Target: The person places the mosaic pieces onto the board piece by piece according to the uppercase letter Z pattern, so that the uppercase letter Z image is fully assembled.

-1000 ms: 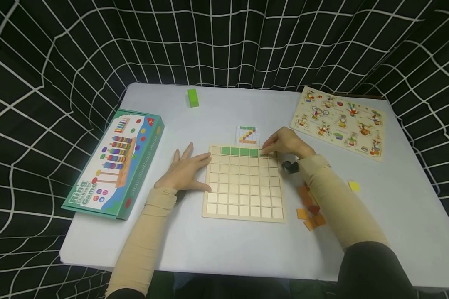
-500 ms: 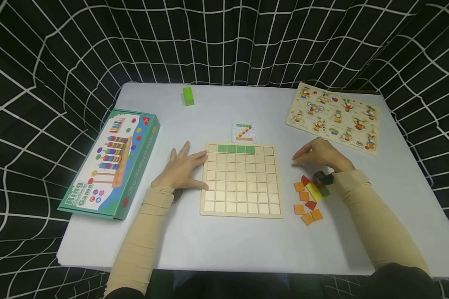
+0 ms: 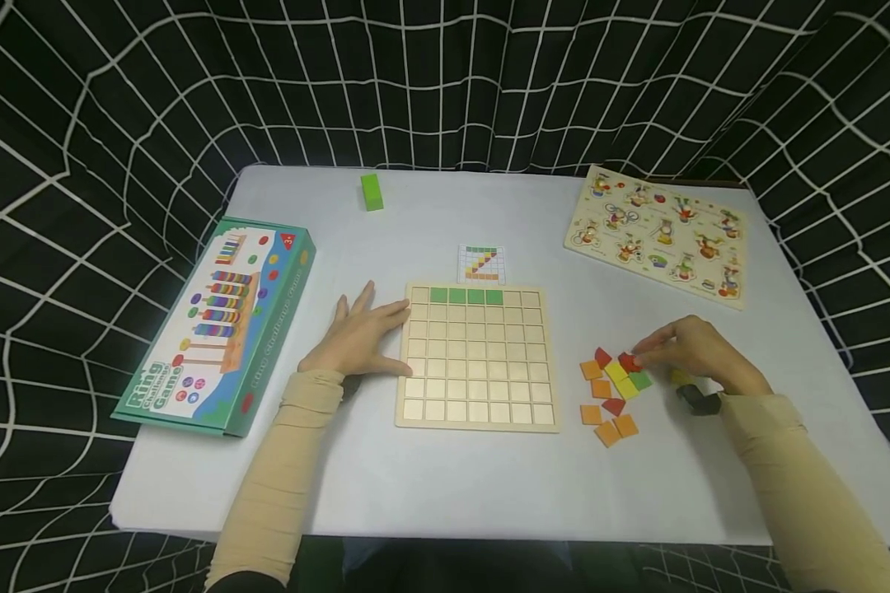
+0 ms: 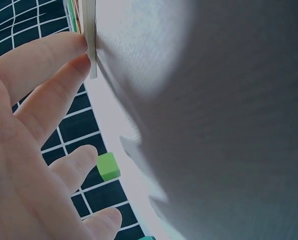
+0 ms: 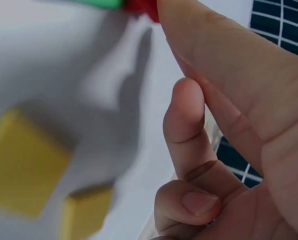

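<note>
My left hand [image 3: 356, 338] rests on the table with fingers spread, its fingertips and thumb at the left edge of a wooden grid board [image 3: 478, 358]. In the left wrist view two fingertips touch the board's edge [image 4: 92, 40]. Several green square tiles [image 3: 457, 296] fill part of its top row. To the right of the board, my right hand [image 3: 693, 350] pinches a red tile [image 3: 628, 362] between thumb and index finger, beside a loose green tile [image 3: 641, 380] and yellow tiles [image 3: 617, 372]. Several orange tiles [image 3: 591, 414] lie nearby. Behind the board is a printed pattern card [image 3: 482, 263].
A ring game box [image 3: 215, 325] lies at the left. A wooden picture puzzle [image 3: 660, 235] sits at the back right, and a green block [image 3: 372, 192] stands toward the back. Yellow pieces [image 5: 29, 162] lie below my right hand. White netting [image 3: 445, 82] surrounds the table.
My right hand has moved from the board's top row, rightward and then nearer to me, to the loose tiles, where it takes a red tile. The left hand stays at the board.
</note>
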`<state>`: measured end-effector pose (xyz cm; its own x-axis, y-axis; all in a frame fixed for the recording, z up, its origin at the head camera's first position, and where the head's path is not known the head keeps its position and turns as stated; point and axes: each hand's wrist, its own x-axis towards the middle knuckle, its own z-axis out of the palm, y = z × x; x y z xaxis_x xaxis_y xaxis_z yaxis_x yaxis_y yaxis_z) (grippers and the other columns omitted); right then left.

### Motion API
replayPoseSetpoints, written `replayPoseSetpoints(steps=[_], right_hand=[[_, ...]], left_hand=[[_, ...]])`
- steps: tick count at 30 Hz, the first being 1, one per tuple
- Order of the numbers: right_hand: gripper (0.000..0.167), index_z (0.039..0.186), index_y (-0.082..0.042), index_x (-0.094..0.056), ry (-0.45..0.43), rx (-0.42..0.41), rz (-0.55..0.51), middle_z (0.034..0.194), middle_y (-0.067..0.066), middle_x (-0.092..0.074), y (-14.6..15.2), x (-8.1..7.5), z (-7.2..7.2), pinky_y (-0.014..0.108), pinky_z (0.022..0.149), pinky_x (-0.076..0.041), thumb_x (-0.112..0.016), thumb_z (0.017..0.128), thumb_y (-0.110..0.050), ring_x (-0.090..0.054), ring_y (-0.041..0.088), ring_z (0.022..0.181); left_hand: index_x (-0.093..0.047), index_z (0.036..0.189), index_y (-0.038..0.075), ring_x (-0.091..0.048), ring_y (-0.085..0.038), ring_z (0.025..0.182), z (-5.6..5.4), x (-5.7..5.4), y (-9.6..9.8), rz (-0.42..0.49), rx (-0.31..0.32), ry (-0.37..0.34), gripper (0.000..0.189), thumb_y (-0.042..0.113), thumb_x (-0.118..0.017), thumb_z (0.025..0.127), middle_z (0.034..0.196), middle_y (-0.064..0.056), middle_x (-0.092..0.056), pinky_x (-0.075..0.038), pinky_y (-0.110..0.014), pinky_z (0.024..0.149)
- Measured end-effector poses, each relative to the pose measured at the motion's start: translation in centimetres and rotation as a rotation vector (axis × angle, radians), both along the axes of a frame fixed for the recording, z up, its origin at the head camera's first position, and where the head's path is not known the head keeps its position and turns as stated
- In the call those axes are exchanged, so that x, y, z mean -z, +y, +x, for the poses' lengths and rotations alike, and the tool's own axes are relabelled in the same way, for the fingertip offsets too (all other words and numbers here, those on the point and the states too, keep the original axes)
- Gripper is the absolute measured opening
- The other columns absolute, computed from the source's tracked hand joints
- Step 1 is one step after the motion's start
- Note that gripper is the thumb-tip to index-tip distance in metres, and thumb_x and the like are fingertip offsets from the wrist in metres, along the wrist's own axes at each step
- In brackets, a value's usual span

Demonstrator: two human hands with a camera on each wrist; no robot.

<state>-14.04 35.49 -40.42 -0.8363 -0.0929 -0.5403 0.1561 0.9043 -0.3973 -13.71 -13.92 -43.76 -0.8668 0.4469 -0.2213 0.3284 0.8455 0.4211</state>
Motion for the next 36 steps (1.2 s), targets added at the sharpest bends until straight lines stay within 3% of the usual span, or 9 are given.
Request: replayPoseSetpoints(steps=[8, 16, 25, 32, 36], right_hand=[[0.047, 0.117, -0.002, -0.077, -0.030, 0.028, 0.025, 0.132, 0.030, -0.066, 1.7, 0.6, 1.9, 0.025, 0.077, -0.046, -0.083, 0.086, -0.037, -0.057, 0.035, 0.113], [0.049, 0.116, 0.000, -0.077, 0.032, 0.016, 0.003, 0.122, 0.028, -0.070, 1.2, 1.1, 2.5, 0.024, 0.075, -0.047, -0.088, 0.081, -0.033, -0.059, 0.032, 0.106], [0.052, 0.117, 0.001, -0.076, 0.022, 0.017, -0.015, 0.118, 0.023, -0.071, 0.8, 1.1, 2.7, 0.025, 0.075, -0.046, -0.088, 0.081, -0.035, -0.054, 0.025, 0.100], [0.045, 0.101, -0.003, -0.080, 0.038, -0.014, 0.018, 0.091, 0.003, -0.076, 1.2, 0.8, 2.4, 0.025, 0.073, -0.044, -0.088, 0.079, -0.041, -0.054, 0.019, 0.091], [0.042, 0.098, -0.004, -0.080, 0.016, -0.027, 0.018, 0.087, -0.001, -0.073, 1.3, 0.4, 2.3, 0.026, 0.072, -0.042, -0.088, 0.080, -0.040, -0.050, 0.019, 0.090]], left_hand=[[-0.042, 0.158, 0.016, 0.001, -0.047, 0.162, -0.1, 0.1, -0.1, -0.008, 0.005, 0.009, 0.104, 0.057, -0.087, 0.074, 0.170, 0.001, -0.036, -0.004, -0.082, 0.120], [-0.042, 0.158, 0.016, 0.002, -0.047, 0.162, 0.0, 0.0, 0.0, 0.001, 0.000, 0.004, 0.103, 0.056, -0.087, 0.074, 0.170, 0.001, -0.035, -0.004, -0.082, 0.120], [-0.042, 0.159, 0.018, 0.002, -0.046, 0.162, 0.0, 0.1, 0.0, 0.001, 0.001, -0.001, 0.104, 0.057, -0.087, 0.074, 0.170, 0.002, -0.035, -0.003, -0.082, 0.120], [-0.040, 0.159, 0.017, 0.004, -0.045, 0.162, -0.2, 0.1, -0.1, 0.000, 0.000, -0.015, 0.105, 0.057, -0.087, 0.074, 0.171, 0.003, -0.033, -0.002, -0.081, 0.121], [-0.040, 0.159, 0.017, 0.004, -0.045, 0.163, -0.2, 0.2, -0.1, 0.002, -0.001, -0.017, 0.105, 0.057, -0.087, 0.074, 0.171, 0.003, -0.033, -0.002, -0.081, 0.121]])
